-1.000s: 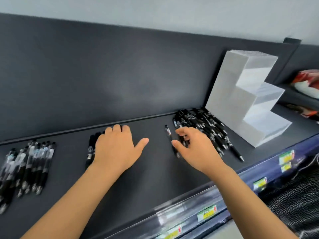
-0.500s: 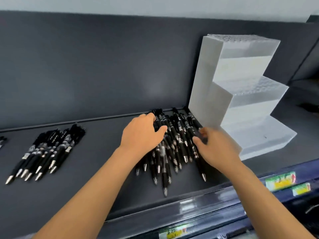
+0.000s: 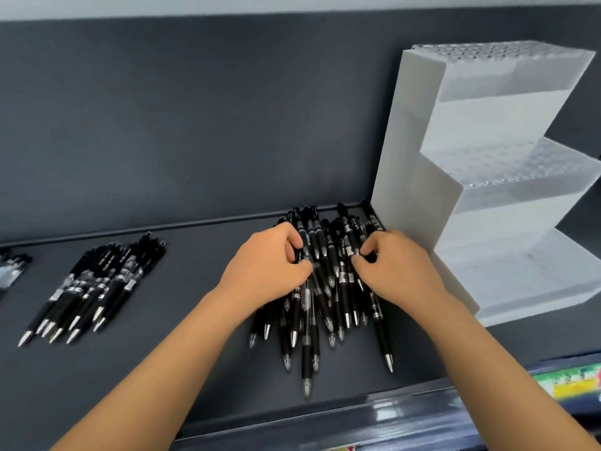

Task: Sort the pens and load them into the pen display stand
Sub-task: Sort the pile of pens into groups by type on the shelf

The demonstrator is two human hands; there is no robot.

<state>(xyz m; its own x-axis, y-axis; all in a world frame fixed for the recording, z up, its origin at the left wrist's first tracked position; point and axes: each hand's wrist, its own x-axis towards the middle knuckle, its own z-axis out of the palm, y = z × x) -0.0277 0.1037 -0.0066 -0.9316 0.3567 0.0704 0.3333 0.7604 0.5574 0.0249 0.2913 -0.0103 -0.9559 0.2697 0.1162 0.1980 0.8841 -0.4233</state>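
Black heap of pens (image 3: 328,297) on the dark grey shelf (image 3: 195,359), right of middle, clicker ends up against the back edge, silver tips fanned toward the front edge. Barrels crossed and stacked without order, some with clear sections, some with white label bands. Left hand (image 3: 263,271) on the heap's left side, knuckles up, fingers curled, thumb and forefinger pinched together on a barrel near the top of the pile. Right hand (image 3: 398,271) on the heap's right side, likewise curled, thumb and forefinger tips closed on another barrel, remaining fingers tucked under and hidden. Both forearms bare, coming in over the front edge. White pen display stand (image 3: 409,164) just beside the heap at the shelf's right end, set back against the rear, three steps descending toward the front edge, top faces dotted with small holes. Back of the right hand close to the stand's side wall; cannot tell whether touching. Neat bundle of pens (image 3: 97,284) well apart toward the left, laid parallel, tips toward the front-left corner. Further cluster (image 3: 11,271) at the left edge, cut off by the frame and blurred. Yellow-and-green price label (image 3: 566,382) on the rail below the front edge, near the right corner. Dark grey back panel (image 3: 195,125) upright behind the back edge.
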